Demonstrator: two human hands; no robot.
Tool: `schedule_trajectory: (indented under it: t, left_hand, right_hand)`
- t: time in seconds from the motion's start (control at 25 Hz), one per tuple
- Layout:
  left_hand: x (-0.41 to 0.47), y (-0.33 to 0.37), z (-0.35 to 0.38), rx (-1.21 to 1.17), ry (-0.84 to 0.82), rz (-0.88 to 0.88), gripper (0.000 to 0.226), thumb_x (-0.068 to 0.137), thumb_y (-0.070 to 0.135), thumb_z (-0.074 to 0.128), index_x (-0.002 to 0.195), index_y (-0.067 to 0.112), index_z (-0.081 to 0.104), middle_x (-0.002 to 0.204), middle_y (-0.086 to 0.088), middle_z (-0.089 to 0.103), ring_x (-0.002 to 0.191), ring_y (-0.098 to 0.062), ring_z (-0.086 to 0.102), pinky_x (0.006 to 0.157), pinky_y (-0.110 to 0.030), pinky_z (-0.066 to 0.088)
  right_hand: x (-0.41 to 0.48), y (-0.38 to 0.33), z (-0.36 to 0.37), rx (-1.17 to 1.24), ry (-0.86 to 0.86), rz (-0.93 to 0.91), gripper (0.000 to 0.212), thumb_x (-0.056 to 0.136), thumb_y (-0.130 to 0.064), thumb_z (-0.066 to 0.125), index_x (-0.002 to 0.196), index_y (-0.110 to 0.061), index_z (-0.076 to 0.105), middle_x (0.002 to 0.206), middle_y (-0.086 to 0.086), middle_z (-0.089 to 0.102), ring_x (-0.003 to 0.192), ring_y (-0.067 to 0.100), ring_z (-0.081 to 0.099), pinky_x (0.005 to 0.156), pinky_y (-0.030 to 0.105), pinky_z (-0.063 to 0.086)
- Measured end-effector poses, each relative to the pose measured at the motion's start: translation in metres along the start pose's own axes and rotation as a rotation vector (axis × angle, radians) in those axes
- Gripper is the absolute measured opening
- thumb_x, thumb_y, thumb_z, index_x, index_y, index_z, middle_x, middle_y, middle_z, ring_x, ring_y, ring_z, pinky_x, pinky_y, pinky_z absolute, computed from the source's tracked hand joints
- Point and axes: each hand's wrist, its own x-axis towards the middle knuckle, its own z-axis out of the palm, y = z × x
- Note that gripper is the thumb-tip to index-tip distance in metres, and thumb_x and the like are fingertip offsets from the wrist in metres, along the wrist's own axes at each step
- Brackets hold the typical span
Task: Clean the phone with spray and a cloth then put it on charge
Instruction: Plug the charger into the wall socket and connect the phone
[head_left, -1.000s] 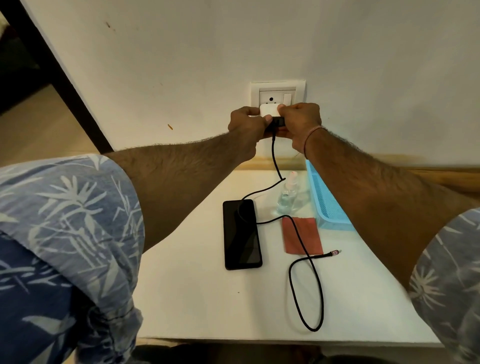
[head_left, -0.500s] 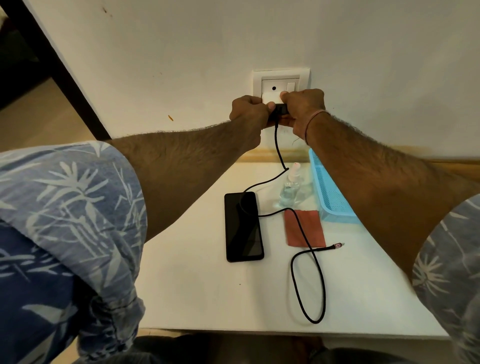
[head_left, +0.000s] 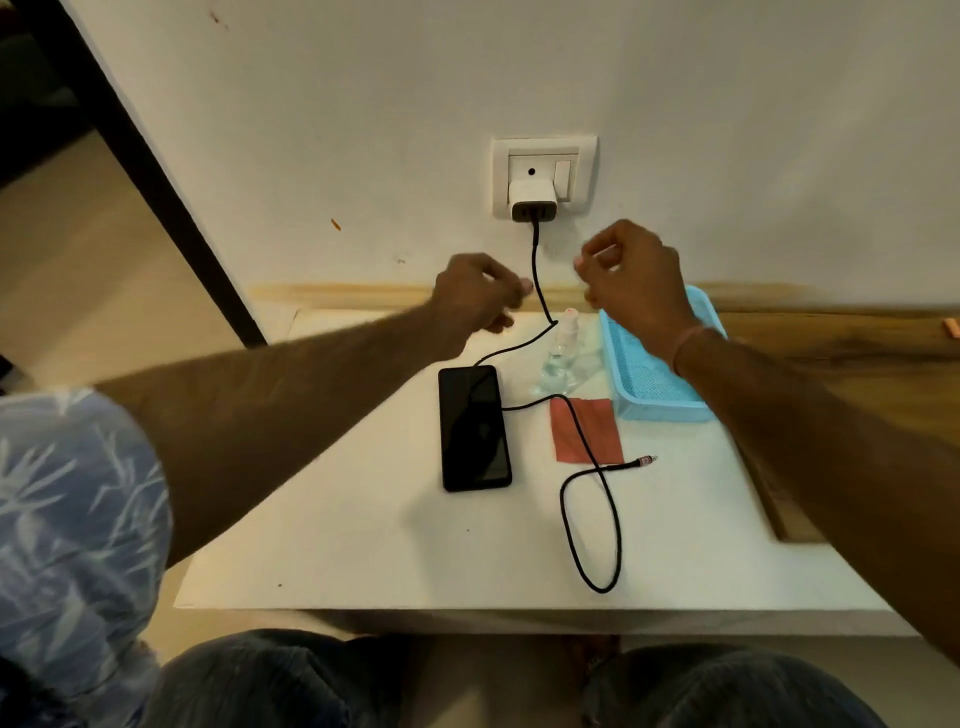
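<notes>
Where the phone (head_left: 475, 428) sits: flat, screen up and dark, on the white counter (head_left: 363, 545), just left of the cloth (head_left: 605, 426).
Left hand (head_left: 475, 296): up in the air just left of the cable (head_left: 535, 249), fingers loosely curled, holding nothing.
Right hand (head_left: 636, 283): same deal on the cable's right, loosely curled and empty.
Charger (head_left: 532, 200): white brick plugged into the wall socket (head_left: 582, 150), black cable in its underside.
Cable: drops to the counter, reaches the phone's top edge, runs over the cloth and loops. Its free plug (head_left: 644, 460) lies on the counter, not in the phone.
Spray bottle (head_left: 561, 353): upright between the phone and the blue basket (head_left: 654, 384), behind the cloth.
</notes>
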Motion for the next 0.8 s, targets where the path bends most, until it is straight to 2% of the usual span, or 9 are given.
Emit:
schedule_trajectory:
  t: [0.08,0.12,0.24,0.36,0.44,0.52,0.6,0.72,0.8]
  left_hand:
    - [-0.028,-0.025,0.009,0.177,-0.137,-0.016,0.027,0.084,0.026,0.081,0.080,0.003,0.067,0.071,-0.011,0.075,0.041,-0.019,0.062,0.042,-0.028,0.051]
    - [-0.044,-0.037,0.017,0.289,-0.231,-0.054,0.030,0.083,0.029,0.080,0.076,0.003,0.067,0.065,-0.008,0.075,0.038,-0.018,0.061,0.039,-0.027,0.049]
    - [-0.091,-0.068,0.047,0.495,-0.497,-0.225,0.039,0.080,0.039,0.080,0.077,0.002,0.068,0.059,-0.006,0.073,0.037,-0.015,0.062,0.037,-0.022,0.047]
    - [-0.124,-0.087,0.070,0.485,-0.537,-0.325,0.037,0.084,0.037,0.079,0.082,0.002,0.066,0.061,-0.007,0.073,0.042,-0.013,0.065,0.040,-0.021,0.050]
    - [-0.139,-0.093,0.078,0.378,-0.481,-0.396,0.028,0.090,0.026,0.075,0.086,0.000,0.067,0.066,-0.009,0.074,0.043,-0.012,0.065,0.044,-0.022,0.054]
    - [-0.153,-0.094,0.079,0.234,-0.388,-0.478,0.019,0.093,0.017,0.071,0.086,-0.001,0.068,0.062,-0.007,0.071,0.043,-0.011,0.066,0.051,-0.024,0.059]
    - [-0.165,-0.094,0.077,0.135,-0.299,-0.507,0.018,0.093,0.015,0.071,0.084,-0.001,0.071,0.062,-0.007,0.072,0.049,-0.014,0.069,0.058,-0.026,0.062]
    - [-0.180,-0.094,0.065,0.017,-0.242,-0.488,0.021,0.091,0.017,0.073,0.097,-0.003,0.072,0.081,-0.015,0.077,0.060,-0.019,0.073,0.064,-0.031,0.064]
    - [-0.187,-0.096,0.053,-0.013,-0.288,-0.442,0.021,0.092,0.016,0.072,0.102,-0.003,0.071,0.087,-0.017,0.077,0.065,-0.023,0.075,0.066,-0.033,0.064]
  right_hand:
    - [-0.039,0.015,-0.005,-0.055,-0.161,-0.043,0.005,0.087,-0.016,0.064,0.090,-0.012,0.064,0.081,0.007,0.071,0.063,0.015,0.067,0.060,0.030,0.059]
    - [-0.058,0.021,-0.005,-0.123,-0.247,-0.039,0.003,0.086,-0.015,0.064,0.086,-0.013,0.066,0.076,0.005,0.071,0.061,0.015,0.067,0.061,0.033,0.059]
    - [-0.102,0.036,0.003,-0.287,-0.402,0.091,0.009,0.081,-0.018,0.059,0.075,-0.015,0.066,0.061,0.001,0.068,0.054,0.016,0.067,0.058,0.032,0.059]
    - [-0.128,0.049,0.010,-0.253,-0.520,0.323,0.013,0.086,-0.013,0.055,0.074,-0.011,0.059,0.061,0.010,0.070,0.049,0.022,0.069,0.053,0.037,0.060]
    - [-0.140,0.055,0.013,-0.269,-0.566,0.440,0.018,0.091,-0.023,0.058,0.081,-0.008,0.059,0.067,0.012,0.071,0.052,0.024,0.070,0.055,0.037,0.061]
    - [-0.150,0.057,0.019,-0.252,-0.538,0.501,0.027,0.092,-0.033,0.060,0.084,-0.007,0.060,0.068,0.011,0.071,0.053,0.022,0.070,0.054,0.034,0.061]
    - [-0.159,0.055,0.029,-0.189,-0.425,0.501,0.028,0.090,-0.035,0.062,0.084,-0.008,0.062,0.072,0.011,0.071,0.059,0.024,0.071,0.060,0.036,0.062]
    - [-0.167,0.049,0.041,0.018,-0.226,0.550,0.018,0.086,-0.025,0.069,0.085,-0.010,0.060,0.084,0.013,0.070,0.068,0.025,0.070,0.067,0.040,0.061]
    - [-0.170,0.044,0.047,0.233,-0.200,0.649,0.012,0.086,-0.014,0.069,0.087,-0.007,0.060,0.088,0.017,0.070,0.072,0.027,0.070,0.070,0.040,0.061]
